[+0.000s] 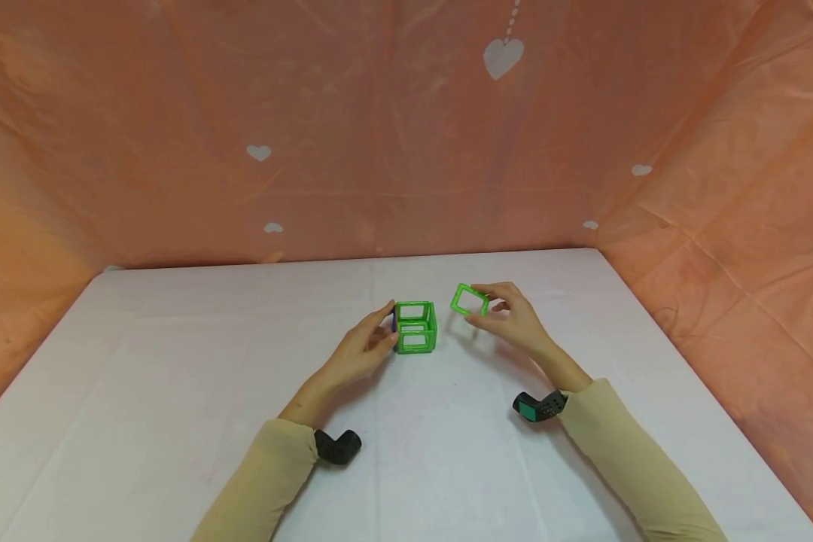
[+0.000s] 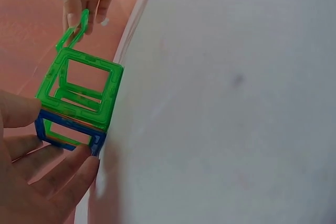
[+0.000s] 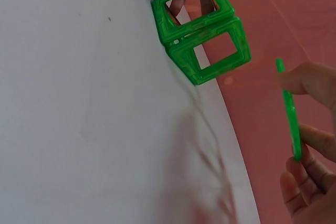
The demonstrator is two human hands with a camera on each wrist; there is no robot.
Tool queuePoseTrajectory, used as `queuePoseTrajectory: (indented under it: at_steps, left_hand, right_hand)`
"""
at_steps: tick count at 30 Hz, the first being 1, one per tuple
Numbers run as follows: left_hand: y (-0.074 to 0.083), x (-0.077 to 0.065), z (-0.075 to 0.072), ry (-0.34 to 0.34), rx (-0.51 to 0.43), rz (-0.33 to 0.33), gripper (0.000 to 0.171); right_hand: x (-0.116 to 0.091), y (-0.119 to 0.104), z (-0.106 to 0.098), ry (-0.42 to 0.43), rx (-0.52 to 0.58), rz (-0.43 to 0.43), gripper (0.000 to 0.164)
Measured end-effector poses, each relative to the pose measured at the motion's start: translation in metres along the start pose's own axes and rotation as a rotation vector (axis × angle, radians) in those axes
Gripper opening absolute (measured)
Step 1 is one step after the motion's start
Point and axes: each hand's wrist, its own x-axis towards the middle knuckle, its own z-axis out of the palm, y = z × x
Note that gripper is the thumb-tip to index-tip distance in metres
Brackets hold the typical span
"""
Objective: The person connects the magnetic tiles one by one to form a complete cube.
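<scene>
A box of square magnetic tiles (image 1: 415, 331) stands on the white table, its frames green except for a blue one on the left side. My left hand (image 1: 360, 348) grips that blue side, thumb near the front edge and fingers spread along the tile in the left wrist view. To the right of the box, my right hand (image 1: 511, 316) pinches a single green square tile (image 3: 291, 116) between thumb and fingers. This tile is held tilted above the table, with a gap between it and the box in the head view.
The table (image 1: 244, 391) has a white cover. Behind it and at both sides hangs an orange-pink curtain (image 1: 379, 135) with white hearts. Black devices sit on the left wrist (image 1: 339, 447) and on the right wrist (image 1: 539, 406).
</scene>
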Motion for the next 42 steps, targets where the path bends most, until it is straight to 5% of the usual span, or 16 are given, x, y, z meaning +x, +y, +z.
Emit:
queuePoseTrajectory:
  at_steps: [42]
  left_hand:
    - [-0.003,-0.001,-0.001,-0.008,-0.001,0.049,0.061]
  right_hand:
    - [0.026,-0.025,0.033,-0.197,0.047,-0.167,0.055]
